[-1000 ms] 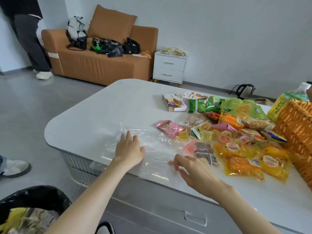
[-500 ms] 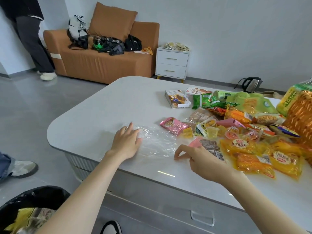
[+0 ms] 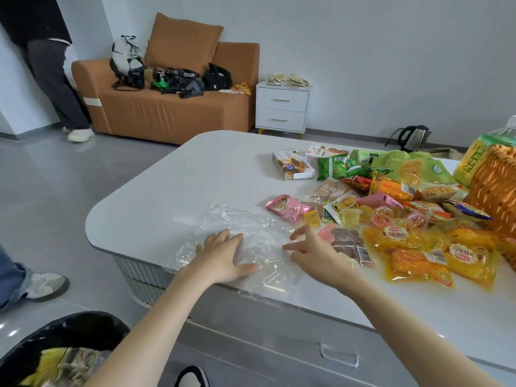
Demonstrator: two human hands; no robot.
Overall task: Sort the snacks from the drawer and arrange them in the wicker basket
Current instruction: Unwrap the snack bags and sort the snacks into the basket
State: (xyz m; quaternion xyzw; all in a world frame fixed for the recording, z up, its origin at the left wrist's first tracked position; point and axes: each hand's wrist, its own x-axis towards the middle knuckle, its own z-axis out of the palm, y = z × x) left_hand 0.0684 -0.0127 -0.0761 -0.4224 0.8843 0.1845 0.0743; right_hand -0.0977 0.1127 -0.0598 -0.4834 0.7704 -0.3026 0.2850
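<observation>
**Fingers.** L fingers (image 3: 223, 240) are laid straight and slightly spread, pressed flat on the clear plastic bag (image 3: 251, 227), w/ the thumb splayed to the right along the film. Nothing is gripped, so the left hand (image 3: 223, 255) serves as a hold-down only. R fingers (image 3: 300, 231) are loosely extended and apart, tips aimed left over the film. Nothing is pinched, and contact w/ the film cannot be told. The right hand (image 3: 315, 255) partly covers the pink barcode packet (image 3: 346, 241).

**Position.** The bag is spread at the near edge of the table (image 3: 195, 174), just left of the heap. The snacks (image 3: 399, 236) are heaped over the table's right part. The wicker basket (image 3: 494, 185) stands at the right edge against the heap. Its inside is not visible.

**Handling (judged).**
- Bag: v. light, limp and slick. It is likely to slide on the glossy top unless pinned, and is best bunched or pinched at an edge.
- Sachets: light, soft, slippery foil. They should be taken at the crimped seal.
- Jelly cups (image 3: 350, 216): small and stiffer, but the lids are prob. fragile, so the sides should be held.
- Box (image 3: 291, 166): stiff, to be gripped across the short sides.

**Diff vs 0.5 s ago.**
- The L thumb is splayed wider; it was tucked by the index.
- The R fingers are opened out; they were more curled.
- The hands are closer together.
- The heap appears unmoved.
</observation>
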